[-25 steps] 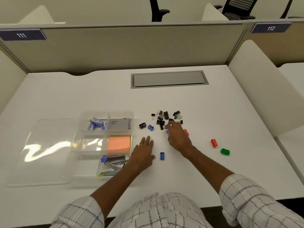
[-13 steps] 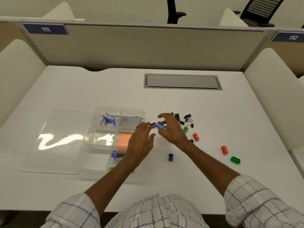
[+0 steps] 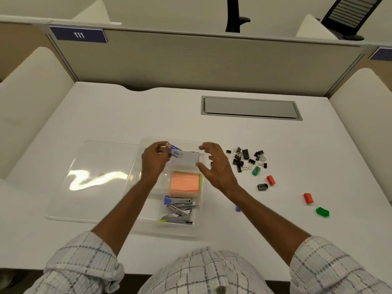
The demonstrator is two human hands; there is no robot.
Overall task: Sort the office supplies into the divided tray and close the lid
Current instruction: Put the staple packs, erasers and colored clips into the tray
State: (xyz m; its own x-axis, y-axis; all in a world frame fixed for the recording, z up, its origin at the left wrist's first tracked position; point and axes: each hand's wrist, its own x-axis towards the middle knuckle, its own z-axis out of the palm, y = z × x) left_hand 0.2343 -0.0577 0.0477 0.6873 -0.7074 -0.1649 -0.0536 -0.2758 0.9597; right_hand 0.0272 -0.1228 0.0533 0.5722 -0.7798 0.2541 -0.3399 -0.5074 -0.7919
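Note:
The clear divided tray [image 3: 135, 187] sits mid-table with its lid [image 3: 95, 179] lying open to its left. It holds orange sticky notes [image 3: 184, 181], staplers [image 3: 180, 203] and a grey box [image 3: 186, 157]. My left hand [image 3: 154, 162] hovers over the tray's far compartments, fingers pinched on a small blue sharpener [image 3: 175, 148]. My right hand [image 3: 216, 166] floats over the tray's right edge, fingers spread, holding nothing. Black binder clips [image 3: 246, 158] lie in a pile to the right, with green [image 3: 256, 170], red [image 3: 271, 180] and black [image 3: 262, 186] sharpeners close by.
Another red sharpener [image 3: 308, 198] and a green one [image 3: 322, 212] lie further right. A blue sharpener [image 3: 238, 208] peeks out beside my right forearm. A grey cable hatch [image 3: 251, 108] is set into the far table; cream dividers flank both sides.
Both hands moved left from the loose pile to above the tray. The blue sharpener passed from my right fingers to my left, and my right hand is now spread open.

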